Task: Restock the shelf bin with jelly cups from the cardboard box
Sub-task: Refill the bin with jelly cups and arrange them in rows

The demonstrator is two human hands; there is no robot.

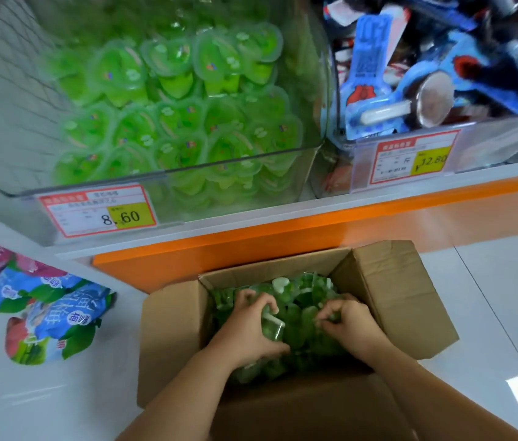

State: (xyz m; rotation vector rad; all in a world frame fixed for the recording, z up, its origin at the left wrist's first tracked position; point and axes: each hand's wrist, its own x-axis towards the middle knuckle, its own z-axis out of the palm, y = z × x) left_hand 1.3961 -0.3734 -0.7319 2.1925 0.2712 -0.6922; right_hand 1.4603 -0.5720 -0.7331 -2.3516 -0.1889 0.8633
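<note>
An open cardboard box (394, 297) sits on the floor below the shelf, filled with green jelly cups (302, 300). Both of my hands are inside it. My left hand (251, 326) curls its fingers around a clump of cups at the box's left side. My right hand (346, 323) grips more cups at the right, fingers bent into the pile. Above, the clear shelf bin (311, 160) holds several rows of green heart-shaped jelly cups (181, 116), with a price tag reading 8.60 on its front.
A second clear bin (489, 144) at the right holds blue snack packets and carries a 12.80 tag. An orange shelf edge (251, 246) runs between the bins and the box. Bagged snacks (44, 310) lie on a white surface at the left. White floor tiles lie right of the box.
</note>
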